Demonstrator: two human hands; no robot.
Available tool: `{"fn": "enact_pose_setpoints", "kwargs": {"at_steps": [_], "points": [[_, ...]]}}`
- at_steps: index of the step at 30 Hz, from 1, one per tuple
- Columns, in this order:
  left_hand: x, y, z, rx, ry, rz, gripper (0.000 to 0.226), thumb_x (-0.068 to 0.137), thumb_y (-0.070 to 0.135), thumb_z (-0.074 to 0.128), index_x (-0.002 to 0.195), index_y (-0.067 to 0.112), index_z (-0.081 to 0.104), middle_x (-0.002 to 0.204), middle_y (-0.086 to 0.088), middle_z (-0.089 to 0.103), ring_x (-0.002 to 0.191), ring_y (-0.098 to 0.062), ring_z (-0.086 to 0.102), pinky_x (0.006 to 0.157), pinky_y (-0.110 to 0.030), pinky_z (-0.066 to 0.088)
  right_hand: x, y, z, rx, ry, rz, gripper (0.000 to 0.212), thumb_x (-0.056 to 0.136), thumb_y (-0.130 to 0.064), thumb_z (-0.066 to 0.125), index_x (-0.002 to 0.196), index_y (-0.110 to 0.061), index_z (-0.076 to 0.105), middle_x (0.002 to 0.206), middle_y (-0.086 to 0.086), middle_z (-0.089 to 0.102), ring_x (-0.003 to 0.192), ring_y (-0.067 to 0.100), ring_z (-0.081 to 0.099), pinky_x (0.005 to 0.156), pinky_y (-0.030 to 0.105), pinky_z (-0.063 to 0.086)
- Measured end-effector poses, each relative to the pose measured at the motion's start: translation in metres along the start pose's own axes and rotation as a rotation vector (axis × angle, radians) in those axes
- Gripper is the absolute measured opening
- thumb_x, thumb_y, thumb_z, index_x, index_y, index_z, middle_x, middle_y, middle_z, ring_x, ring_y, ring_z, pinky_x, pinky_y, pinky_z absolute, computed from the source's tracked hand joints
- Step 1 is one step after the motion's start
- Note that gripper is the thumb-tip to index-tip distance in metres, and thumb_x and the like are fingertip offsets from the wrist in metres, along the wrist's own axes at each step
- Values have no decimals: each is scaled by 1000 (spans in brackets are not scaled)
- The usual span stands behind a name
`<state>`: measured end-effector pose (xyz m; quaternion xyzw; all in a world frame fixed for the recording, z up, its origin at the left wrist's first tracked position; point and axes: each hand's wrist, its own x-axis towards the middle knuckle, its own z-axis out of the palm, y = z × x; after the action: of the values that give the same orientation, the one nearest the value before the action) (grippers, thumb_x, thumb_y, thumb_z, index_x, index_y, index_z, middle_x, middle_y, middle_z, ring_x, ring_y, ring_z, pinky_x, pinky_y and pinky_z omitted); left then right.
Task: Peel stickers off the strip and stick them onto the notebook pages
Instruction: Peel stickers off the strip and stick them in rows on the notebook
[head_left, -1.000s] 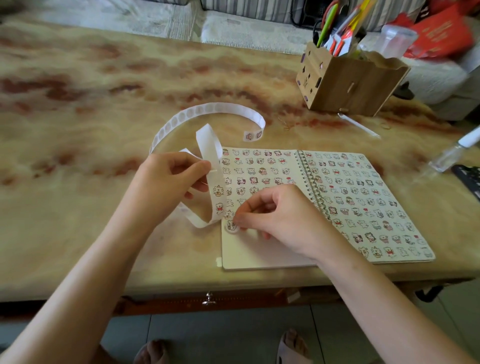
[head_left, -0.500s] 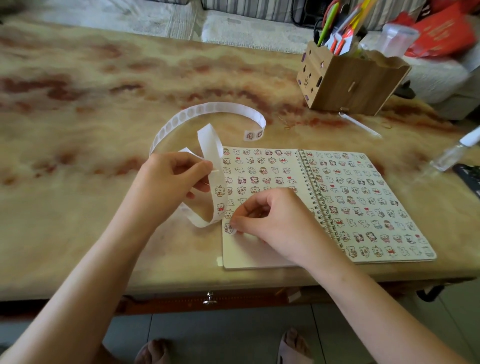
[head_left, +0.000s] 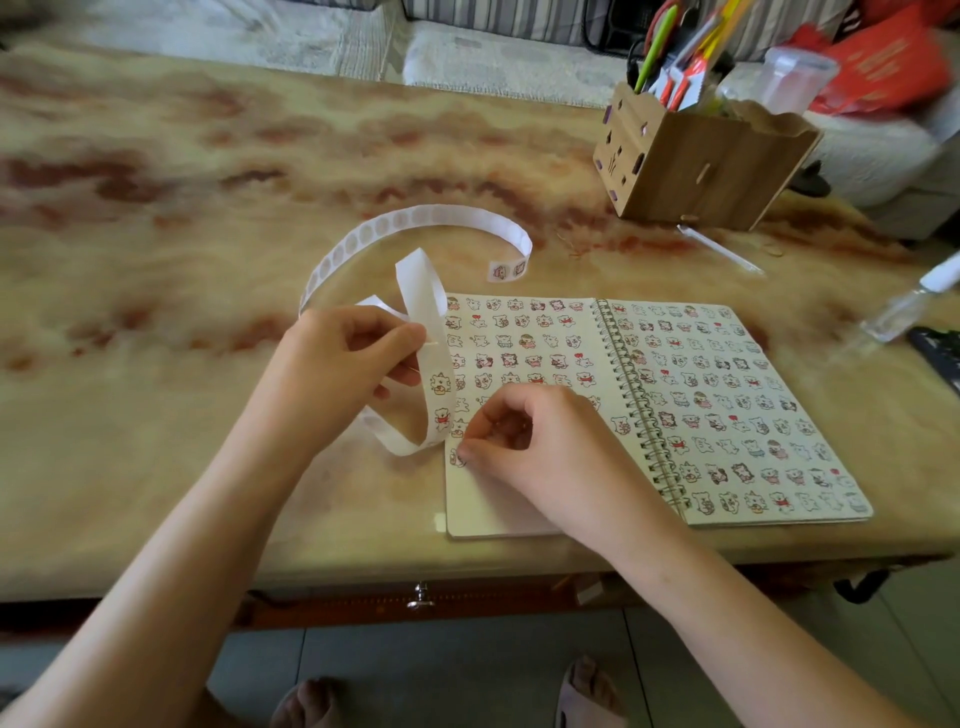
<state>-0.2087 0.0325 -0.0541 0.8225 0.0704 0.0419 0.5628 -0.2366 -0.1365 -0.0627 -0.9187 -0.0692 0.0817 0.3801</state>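
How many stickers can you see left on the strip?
4 stickers: two at the far end of the strip, two on its loop beside the left hand; others may be hidden.

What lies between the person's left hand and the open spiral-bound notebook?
In the head view, the looped white paper sticker strip, pinched by the left hand.

The open spiral notebook (head_left: 488, 512) is laid by the front edge of the table (head_left: 156, 270), the sticker strip (head_left: 415, 218) curled left of and behind it, the pen holder (head_left: 717, 171) set toward the far right corner, the spray bottle (head_left: 904, 306) at the right edge.
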Motion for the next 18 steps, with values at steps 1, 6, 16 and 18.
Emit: {"fn": "enact_pose_setpoints", "kwargs": {"at_steps": [1,6,16,18], "points": [[0,0,0,1,0,2,15,88,19,62,77,16,72,69,7,73,59,-1,66,59,-13,51,1,0,0,-8,3,-2,11,80,-32,73,82,-24,66,69,-10,61,65,3,55,62,23,43],[-1,0,0,-8,1,-3,15,88,18,63,76,17,72,69,8,73,58,1,66,60,-12,51,5,1,-3,-33,-23,-13,23,81,-33,73,92,-28,53,72,-6,59,68,7,56,65,26,44],[-1,1,0,-14,6,-5,16,88,18,62,75,17,72,69,7,72,57,2,65,58,-10,50,4,1,-2,-48,-45,9,27,77,-43,74,89,-28,56,70,-9,57,64,6,53,60,24,40],[0,1,0,-10,8,-4,16,87,17,62,75,17,72,69,7,72,56,3,64,57,-10,50,4,0,-2,-66,-50,-6,23,80,-39,72,91,-28,55,71,-9,56,67,7,54,63,27,43]]}}
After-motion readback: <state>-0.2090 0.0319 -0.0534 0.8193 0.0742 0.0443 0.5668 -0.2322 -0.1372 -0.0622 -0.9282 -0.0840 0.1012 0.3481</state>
